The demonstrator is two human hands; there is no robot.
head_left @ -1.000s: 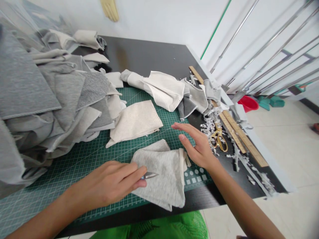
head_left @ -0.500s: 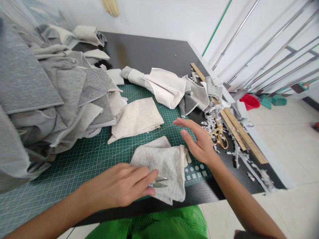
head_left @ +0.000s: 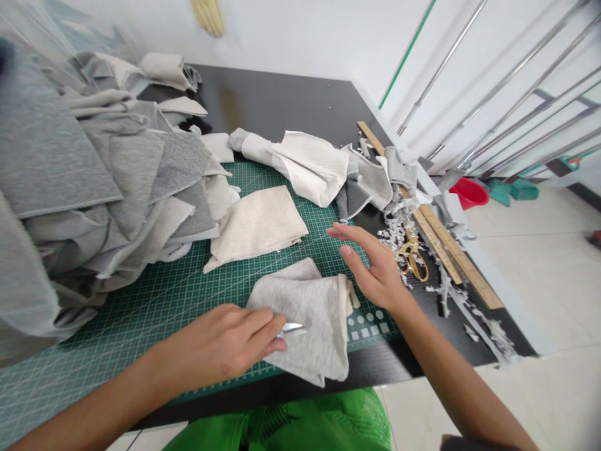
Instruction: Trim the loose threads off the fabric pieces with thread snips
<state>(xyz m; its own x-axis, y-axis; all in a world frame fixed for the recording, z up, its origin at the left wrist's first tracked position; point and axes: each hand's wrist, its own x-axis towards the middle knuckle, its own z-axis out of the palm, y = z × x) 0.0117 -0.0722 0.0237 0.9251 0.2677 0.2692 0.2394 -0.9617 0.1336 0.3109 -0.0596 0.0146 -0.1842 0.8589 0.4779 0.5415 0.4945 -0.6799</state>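
My left hand point(head_left: 239, 341) is closed around a small pair of thread snips point(head_left: 293, 327); only the pointed metal blades stick out past the fingers. Beneath the blades lies a folded light grey fabric piece point(head_left: 317, 313) with a pale edge band on its right side. Fingers stretched and apart, my right hand point(head_left: 370, 263) hovers at the upper right of that grey piece and holds nothing. Just beyond, a cream folded fabric piece point(head_left: 260, 222) rests on the green cutting mat point(head_left: 183, 285).
A large heap of grey fabric point(head_left: 117, 175) fills the left side. A white ribbed cloth point(head_left: 310, 166) lies farther back. On the right are gold-handled scissors point(head_left: 413, 260), wooden rulers point(head_left: 457, 257) and fabric scraps point(head_left: 394, 222). Metal poles point(head_left: 493, 75) lean against the wall.
My left hand has shifted slightly left and up with the snips, and the blades look closer together. My right hand and the fabric pieces stay in place.
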